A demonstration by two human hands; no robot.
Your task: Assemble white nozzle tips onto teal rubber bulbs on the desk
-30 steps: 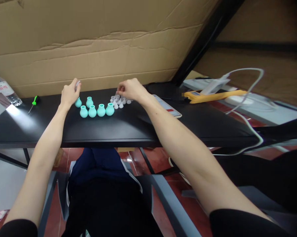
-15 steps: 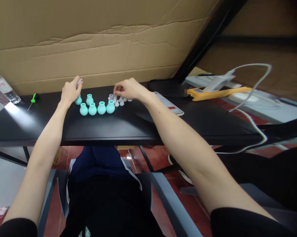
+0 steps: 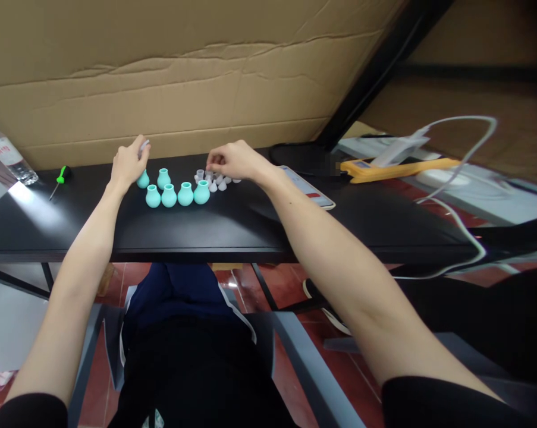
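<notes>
Just under right fingers point(image 3: 215, 156), white pieces point(image 3: 213, 186)

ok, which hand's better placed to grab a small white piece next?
Right hand, I'd judge: it's at the small white pieces. The left hand is farther off, by the teal pots, a pale piece in its grip.

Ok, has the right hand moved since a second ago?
Yes, slightly to the left: judged against the rightmost teal pot, resting in place on the black table, the right hand is now a little closer to that pot.
</notes>
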